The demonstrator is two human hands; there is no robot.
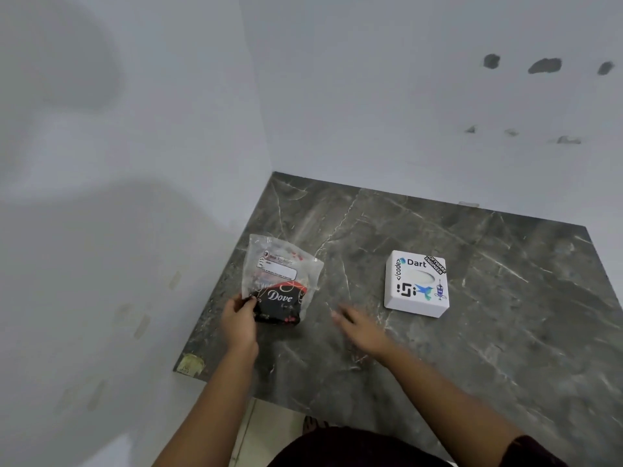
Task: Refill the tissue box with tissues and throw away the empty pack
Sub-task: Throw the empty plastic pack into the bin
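Observation:
A clear plastic tissue pack (279, 274) with a black and red "Dove" print lies on the dark marble table (472, 348), near its left side. My left hand (237, 320) pinches the pack's near-left corner. My right hand (362, 326) hovers over the table with fingers spread, holding nothing, to the right of the pack. A white square tissue box (417, 284) covered in stickers, with an oval slot on top, stands further right, apart from both hands.
White walls meet in a corner behind the table's far-left end. The table's left edge runs close to the left wall, with a yellowish patch (191, 364) at the near-left corner. Pale floor (269, 423) shows below the front edge.

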